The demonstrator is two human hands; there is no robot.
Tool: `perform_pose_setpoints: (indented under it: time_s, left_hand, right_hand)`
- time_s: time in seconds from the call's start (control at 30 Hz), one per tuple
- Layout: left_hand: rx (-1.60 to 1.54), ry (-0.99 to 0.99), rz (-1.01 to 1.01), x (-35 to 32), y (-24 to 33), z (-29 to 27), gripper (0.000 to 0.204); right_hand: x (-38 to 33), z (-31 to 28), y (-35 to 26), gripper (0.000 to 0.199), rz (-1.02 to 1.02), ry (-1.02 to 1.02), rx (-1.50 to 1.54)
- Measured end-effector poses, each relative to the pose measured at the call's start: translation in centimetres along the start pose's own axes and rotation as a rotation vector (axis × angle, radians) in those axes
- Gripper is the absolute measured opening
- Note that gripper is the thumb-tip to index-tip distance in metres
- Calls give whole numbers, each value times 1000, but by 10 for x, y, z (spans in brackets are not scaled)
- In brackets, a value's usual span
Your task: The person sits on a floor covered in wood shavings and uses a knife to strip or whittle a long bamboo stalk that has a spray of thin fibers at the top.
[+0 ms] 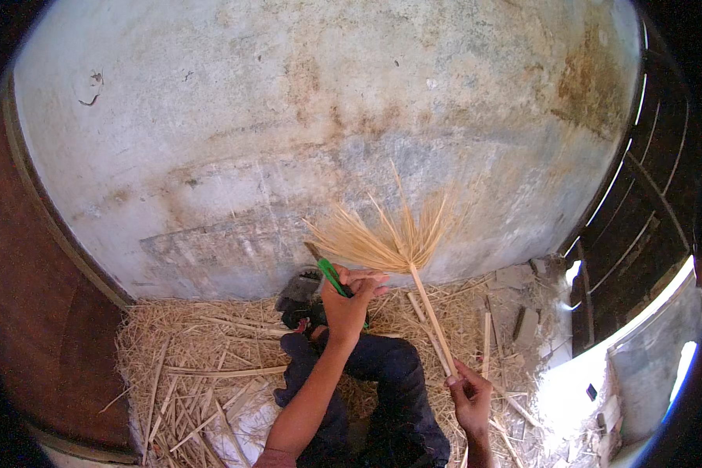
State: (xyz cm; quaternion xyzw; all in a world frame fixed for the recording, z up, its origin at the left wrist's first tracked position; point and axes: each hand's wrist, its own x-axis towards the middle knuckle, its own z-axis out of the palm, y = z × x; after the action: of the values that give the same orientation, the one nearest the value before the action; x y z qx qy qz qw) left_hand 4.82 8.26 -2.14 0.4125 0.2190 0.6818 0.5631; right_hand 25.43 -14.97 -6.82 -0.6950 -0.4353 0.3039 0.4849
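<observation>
Left-hand grip (355,292): closed around a green-handled tool (333,277), the handle projecting up and to the left out of the fist; whether a blade extends from it cannot be determined, as the fingers cover that end. Right-hand grip (468,394): fingers pinched shut on the lower end of a bamboo stick (433,320). This stick is the workpiece. Its long axis runs diagonally, from the right hand near the lower right of the floor up and to the left, ending at a frayed fan of thin splints (386,238) that spreads in front of the plastered wall (288,117). The left hand sits just beside the point where the solid stick turns into the fan, with the fingers close against the base of the splints; it is the nearer hand to the split end, and the tool lies to the left of the stick at that point. The right hand is well apart from the fan, at the opposite end of the axis. Both forearms enter from the lower edge, above legs in dark trousers (390,382). Straw and loose bamboo slats (203,351) cover the floor along the base of the wall.
</observation>
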Motion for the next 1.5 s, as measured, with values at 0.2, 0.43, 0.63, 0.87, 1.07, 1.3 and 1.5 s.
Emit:
perform_pose_setpoints:
  time_s: [0.2,0.43,0.63,0.87,1.07,1.3,1.5]
  left_hand:
    - [0,85,16,7,8,-4,35]
    - [-9,166,-186,12,8,-23,29]
    - [-249,-229,-438,-4,-24,-8,26]
    - [-166,-241,-420,-5,-25,2,28]
    - [-38,-74,-265,-3,-8,6,31]
    - [295,-175,-4,10,-8,-16,29]
    - [224,-101,-234,16,0,-31,21]
  right_hand:
    - [0,-3,5,41,-92,34,52]
    - [-3,-3,-7,38,31,35,299]
    - [-7,8,-20,41,138,-243,332]
    - [-13,20,-24,40,194,-381,378]
    - [-12,20,-27,40,227,-414,436]
    - [-9,2,-29,37,255,-382,529]
    - [1,-14,-17,40,144,-124,514]
